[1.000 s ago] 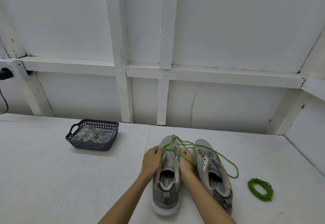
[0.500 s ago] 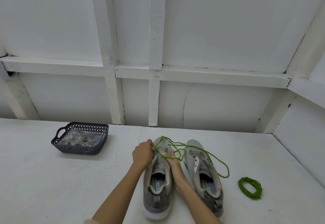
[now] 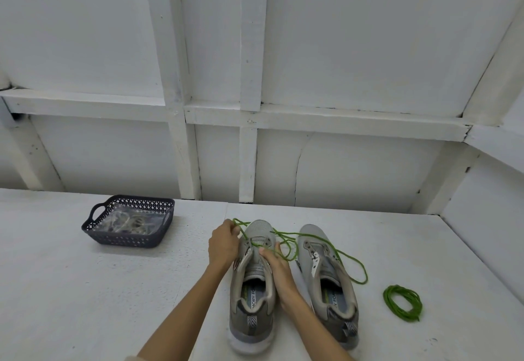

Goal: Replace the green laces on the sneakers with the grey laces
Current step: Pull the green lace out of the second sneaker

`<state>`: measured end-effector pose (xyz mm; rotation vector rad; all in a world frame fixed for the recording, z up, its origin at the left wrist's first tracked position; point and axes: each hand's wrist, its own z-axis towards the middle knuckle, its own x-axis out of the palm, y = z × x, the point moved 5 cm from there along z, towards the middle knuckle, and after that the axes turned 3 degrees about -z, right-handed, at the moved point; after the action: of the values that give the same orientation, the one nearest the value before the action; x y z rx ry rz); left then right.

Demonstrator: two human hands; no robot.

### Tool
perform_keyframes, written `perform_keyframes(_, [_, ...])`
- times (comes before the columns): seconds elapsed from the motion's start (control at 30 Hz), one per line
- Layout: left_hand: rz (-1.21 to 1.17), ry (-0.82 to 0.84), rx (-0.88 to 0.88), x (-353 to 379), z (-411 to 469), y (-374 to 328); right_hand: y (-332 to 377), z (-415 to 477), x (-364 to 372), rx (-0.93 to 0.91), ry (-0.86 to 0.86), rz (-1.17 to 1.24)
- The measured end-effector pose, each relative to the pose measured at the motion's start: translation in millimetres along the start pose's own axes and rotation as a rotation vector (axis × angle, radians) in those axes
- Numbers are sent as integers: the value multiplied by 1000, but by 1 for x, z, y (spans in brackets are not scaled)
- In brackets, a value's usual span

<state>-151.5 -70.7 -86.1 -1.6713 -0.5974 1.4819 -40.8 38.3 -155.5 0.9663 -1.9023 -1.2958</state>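
Observation:
Two grey sneakers stand side by side, toes away from me. The left sneaker [image 3: 256, 284] still has a green lace [image 3: 286, 240] threaded only through its front eyelets; the loose rest trails over the right sneaker [image 3: 326, 278], which has bare eyelets. My left hand [image 3: 222, 244] pinches the green lace at the left side of the left sneaker's toe. My right hand [image 3: 276, 264] rests on that sneaker's right side, thumb on the tongue, holding it. A coiled green lace [image 3: 402, 302] lies on the table to the right. Grey laces in a clear bag [image 3: 127, 220] sit in a basket.
A dark perforated basket [image 3: 127, 240] with handles stands at the back left of the white table [image 3: 85, 289]. A white panelled wall [image 3: 255, 148] rises right behind the table, and a side wall closes in at the far right.
My left hand has pulled the green lace out to the left of the toe. The right hand has slid back along the sneaker's side. The camera view has shifted slightly.

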Motion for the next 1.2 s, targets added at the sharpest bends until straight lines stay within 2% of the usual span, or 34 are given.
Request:
perform_keyframes(0.07, [-66,-67,-15,-2,-2,1,-19,16,-5,4,-4,-7])
perform_keyframes(0.23, [127,67,108,6,-8,-6,-11,11,-1,-9,-17,53])
perform_keyframes(0.3, [58,-20,115,1,-8,-9,0,1,0,-18,-4,37])
perform_keyframes(0.4, [-176,-245,126,-13,-12,-15,5,-5,1,-32,-4,-8])
perform_keyframes(0.43, [-189,-255,132,-15,-14,-17,5,-6,2,-40,-9,-18])
perform_keyframes(0.57, [-40,-17,85,5,-14,-7,-4,1,1,-22,-31,20])
perform_keyframes(0.63, [13,34,73,10,-14,-2,-7,4,0,-22,-26,27])
perform_keyframes(0.7, [-36,-20,83,6,-16,-6,-1,-2,0,-25,-18,13])
perform_keyframes(0.8, [-213,-226,95,-11,-21,-14,10,-11,3,-35,-3,8])
perform_keyframes(0.87, [-290,-266,64,-15,-21,-14,12,-12,4,-35,-2,11])
perform_keyframes(1.0, [-145,32,-19,7,-12,4,11,-10,4,-31,-21,19])
perform_keyframes(1.07, [-126,70,-19,12,-12,8,12,-12,4,-32,-22,12])
perform_keyframes(1.2, [-251,-200,56,-4,-20,-7,14,-13,1,-70,-22,-31])
